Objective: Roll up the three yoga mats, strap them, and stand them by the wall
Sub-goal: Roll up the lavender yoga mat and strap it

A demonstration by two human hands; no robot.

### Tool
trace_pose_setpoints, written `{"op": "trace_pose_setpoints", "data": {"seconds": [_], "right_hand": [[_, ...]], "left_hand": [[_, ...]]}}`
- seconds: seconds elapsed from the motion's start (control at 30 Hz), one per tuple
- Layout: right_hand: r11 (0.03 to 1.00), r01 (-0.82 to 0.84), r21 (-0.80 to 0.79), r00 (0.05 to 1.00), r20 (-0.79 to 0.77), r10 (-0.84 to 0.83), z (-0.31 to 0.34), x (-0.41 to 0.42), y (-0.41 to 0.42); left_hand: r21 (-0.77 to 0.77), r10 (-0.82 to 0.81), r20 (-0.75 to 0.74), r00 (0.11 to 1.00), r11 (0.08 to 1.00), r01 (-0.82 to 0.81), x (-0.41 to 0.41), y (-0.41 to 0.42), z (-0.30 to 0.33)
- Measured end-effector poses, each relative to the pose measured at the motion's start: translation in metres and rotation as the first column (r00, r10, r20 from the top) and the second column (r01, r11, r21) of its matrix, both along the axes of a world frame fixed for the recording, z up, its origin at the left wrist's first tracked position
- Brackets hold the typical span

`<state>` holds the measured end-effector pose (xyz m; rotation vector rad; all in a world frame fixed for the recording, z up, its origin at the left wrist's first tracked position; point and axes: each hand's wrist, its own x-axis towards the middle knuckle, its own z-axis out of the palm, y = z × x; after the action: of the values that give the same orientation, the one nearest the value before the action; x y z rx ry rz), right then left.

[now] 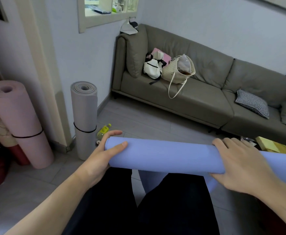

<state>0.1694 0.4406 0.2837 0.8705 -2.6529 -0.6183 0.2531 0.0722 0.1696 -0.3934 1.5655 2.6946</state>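
A blue yoga mat (pixel 161 154) lies rolled across my lap, with its loose end hanging down between my legs and off to the right. My left hand (pixel 103 153) grips the roll's left end, thumb on top. My right hand (pixel 240 164) holds the right part of the roll, fingers curled over it. A pink mat (pixel 18 121), rolled and bound with a black strap, leans by the door frame at the left. A grey mat (pixel 85 119), also rolled and strapped, stands upright against the wall.
A grey sofa (pixel 198 99) runs along the back wall with bags (pixel 169 68) and a checked cushion (pixel 252 102) on it. A yellow bottle (pixel 104 130) lies on the tiled floor by the grey mat. A yellow box (pixel 273 145) sits at the right.
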Motion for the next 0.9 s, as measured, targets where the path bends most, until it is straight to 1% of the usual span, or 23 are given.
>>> {"op": "trace_pose_setpoints", "data": {"seconds": [0.13, 0.2, 0.27, 0.3, 0.33, 0.37, 0.43, 0.47, 0.5, 0.53, 0.57, 0.6, 0.67, 0.73, 0.8, 0.9], "right_hand": [[0.999, 0.016, -0.032, 0.999, -0.034, -0.017, -0.002, 0.004, 0.004], [0.998, 0.010, -0.063, 0.999, -0.038, -0.013, -0.001, 0.006, 0.004], [0.996, 0.001, -0.086, 1.000, 0.006, -0.001, 0.000, 0.011, 0.004], [0.996, 0.003, -0.092, 0.998, 0.061, 0.003, 0.000, 0.014, 0.003], [0.996, 0.044, -0.077, 0.989, 0.146, -0.033, 0.001, 0.018, 0.001], [0.993, 0.117, -0.033, 0.961, 0.257, -0.105, 0.005, 0.021, 0.001], [0.952, 0.295, 0.078, 0.818, 0.495, -0.294, 0.019, 0.025, 0.000], [0.931, 0.352, 0.092, 0.744, 0.576, -0.339, 0.025, 0.025, 0.000], [0.919, 0.386, 0.085, 0.701, 0.620, -0.352, 0.028, 0.023, 0.002], [0.918, 0.390, 0.072, 0.695, 0.631, -0.344, 0.027, 0.020, 0.004], [0.927, 0.368, 0.071, 0.715, 0.616, -0.331, 0.023, 0.019, 0.005], [0.942, 0.327, 0.072, 0.756, 0.578, -0.307, 0.019, 0.019, 0.005], [0.966, 0.246, 0.085, 0.846, 0.467, -0.257, 0.014, 0.017, 0.003], [0.972, 0.208, 0.106, 0.903, 0.361, -0.232, 0.016, 0.016, 0.001], [0.966, 0.209, 0.152, 0.926, 0.286, -0.245, 0.019, 0.016, 0.000], [0.960, 0.207, 0.189, 0.944, 0.220, -0.247, 0.019, 0.019, -0.003]], "left_hand": [[-0.006, -0.110, 0.014, 0.994, 0.994, 0.110, 0.000, 0.003, 0.000], [-0.017, -0.121, 0.012, 0.993, 0.993, 0.121, -0.001, 0.001, 0.002], [-0.021, -0.106, 0.015, 0.994, 0.994, 0.107, -0.001, -0.002, 0.002], [-0.027, -0.107, 0.008, 0.994, 0.994, 0.107, -0.002, -0.004, 0.002], [-0.035, -0.111, -0.003, 0.994, 0.993, 0.111, -0.001, -0.007, 0.001], [-0.053, -0.112, -0.022, 0.993, 0.992, 0.111, -0.002, -0.008, 0.001], [-0.088, -0.110, -0.070, 0.991, 0.991, 0.104, -0.004, -0.012, 0.000], [-0.102, -0.120, -0.087, 0.989, 0.989, 0.111, -0.005, -0.012, 0.001], [-0.111, -0.140, -0.096, 0.986, 0.985, 0.129, -0.006, -0.012, 0.003], [-0.114, -0.164, -0.093, 0.982, 0.982, 0.153, -0.007, -0.011, 0.005], [-0.115, -0.183, -0.082, 0.980, 0.978, 0.173, -0.009, -0.009, 0.007], [-0.114, -0.192, -0.069, 0.979, 0.976, 0.184, -0.010, -0.007, 0.010], [-0.118, -0.173, -0.037, 0.984, 0.979, 0.168, -0.012, -0.005, 0.013], [-0.118, -0.146, -0.008, 0.989, 0.983, 0.144, -0.012, 0.000, 0.011], [-0.122, -0.141, 0.015, 0.990, 0.982, 0.142, -0.010, 0.008, 0.005], [-0.135, -0.149, 0.031, 0.988, 0.979, 0.152, -0.007, 0.015, 0.002]]}}
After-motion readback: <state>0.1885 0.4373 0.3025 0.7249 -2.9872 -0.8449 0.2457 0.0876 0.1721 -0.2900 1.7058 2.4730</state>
